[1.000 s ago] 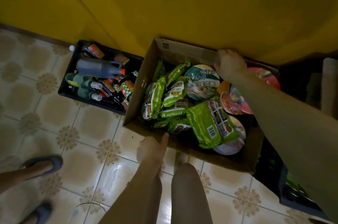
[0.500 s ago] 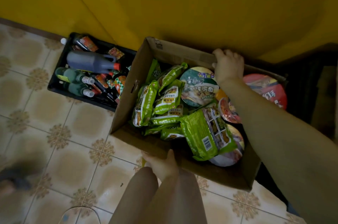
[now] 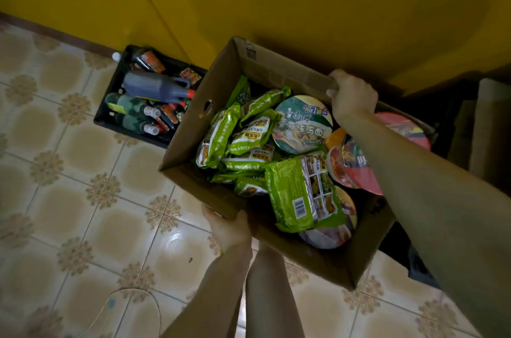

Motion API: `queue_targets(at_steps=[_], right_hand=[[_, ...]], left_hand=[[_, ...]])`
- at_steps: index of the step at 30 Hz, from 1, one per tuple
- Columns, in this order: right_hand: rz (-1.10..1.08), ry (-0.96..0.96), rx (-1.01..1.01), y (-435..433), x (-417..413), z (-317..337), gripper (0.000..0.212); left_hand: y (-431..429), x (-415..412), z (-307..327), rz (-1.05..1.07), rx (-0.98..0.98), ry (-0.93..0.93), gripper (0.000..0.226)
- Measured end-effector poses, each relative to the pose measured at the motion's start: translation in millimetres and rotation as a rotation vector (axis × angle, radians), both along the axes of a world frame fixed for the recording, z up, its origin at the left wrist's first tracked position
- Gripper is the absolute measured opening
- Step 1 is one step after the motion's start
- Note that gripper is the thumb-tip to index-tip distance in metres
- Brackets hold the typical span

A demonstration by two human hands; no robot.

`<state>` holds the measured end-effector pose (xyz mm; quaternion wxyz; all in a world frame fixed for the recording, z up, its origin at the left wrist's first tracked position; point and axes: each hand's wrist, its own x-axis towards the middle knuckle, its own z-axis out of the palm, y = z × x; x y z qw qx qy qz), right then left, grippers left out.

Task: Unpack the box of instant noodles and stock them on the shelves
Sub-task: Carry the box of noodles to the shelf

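An open brown cardboard box hangs tilted above the tiled floor, held by both hands. My left hand grips its near rim from below, thumb over the edge. My right hand grips the far rim, fingers curled over it. Inside lie several green noodle packets, a green-lidded noodle bowl and red-lidded bowls. A further bowl is partly hidden under the big green packet.
A black crate of sauce bottles sits on the floor left of the box, against the yellow wall. Dark crates and a cardboard piece lie to the right. My knee is below the box. Patterned tiles spread to the left.
My left hand moved from the floor side onto the box's near rim and took hold. The box has risen and tilted off the floor, and the feet at left left the view.
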<state>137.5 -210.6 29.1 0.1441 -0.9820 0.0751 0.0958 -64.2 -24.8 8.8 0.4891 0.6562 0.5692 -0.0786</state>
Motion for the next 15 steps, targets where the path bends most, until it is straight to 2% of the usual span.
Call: queue_targets(at_steps=[7, 15], right_hand=[[-0.088, -0.027, -0.024, 12, -31, 61, 0.024], [-0.254, -0.048, -0.071, 35, -114, 122, 0.018]], left_hand=[[31, -15, 52, -0.064, -0.025, -0.073, 0.072], [104, -41, 100, -0.333, 0.006, -0.235, 0.064]])
